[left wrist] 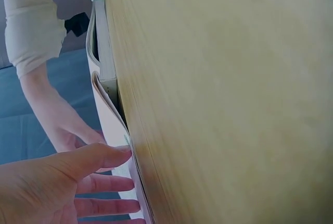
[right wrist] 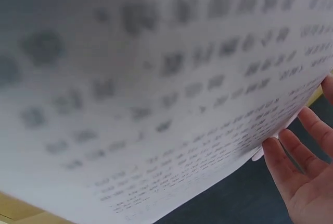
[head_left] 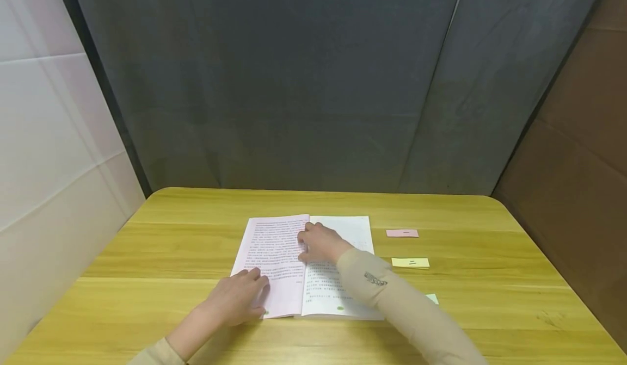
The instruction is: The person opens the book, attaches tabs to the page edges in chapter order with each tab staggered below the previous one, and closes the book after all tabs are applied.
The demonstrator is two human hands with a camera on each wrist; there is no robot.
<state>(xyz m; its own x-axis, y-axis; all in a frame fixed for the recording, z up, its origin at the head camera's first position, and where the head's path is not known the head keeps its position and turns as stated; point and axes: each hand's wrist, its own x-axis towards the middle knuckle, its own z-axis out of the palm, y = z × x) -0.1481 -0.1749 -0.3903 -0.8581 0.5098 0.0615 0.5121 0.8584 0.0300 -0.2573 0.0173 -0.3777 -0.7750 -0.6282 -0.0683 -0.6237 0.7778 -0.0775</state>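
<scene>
An open book (head_left: 279, 297) with printed pages lies on the wooden table, its left page tinted pink and its right page white. My left hand (head_left: 238, 295) rests on the lower left part of the pink page. In the left wrist view, the fingers of the left hand (left wrist: 62, 187) are extended along the book's edge. Across the white page reaches my right hand (head_left: 320, 242), its fingertips at the fold between the pages. Close up in the right wrist view, the right hand (right wrist: 307, 166) has its loosely bent fingertips against the printed page (right wrist: 171, 99).
Right of the book lie a pink paper slip (head_left: 402, 233) and a yellow one (head_left: 410, 263), each with dark marks. A pale green slip (head_left: 432, 298) is partly hidden by the right sleeve. A dark grey curtain (head_left: 294, 82) stands behind the table (head_left: 147, 251).
</scene>
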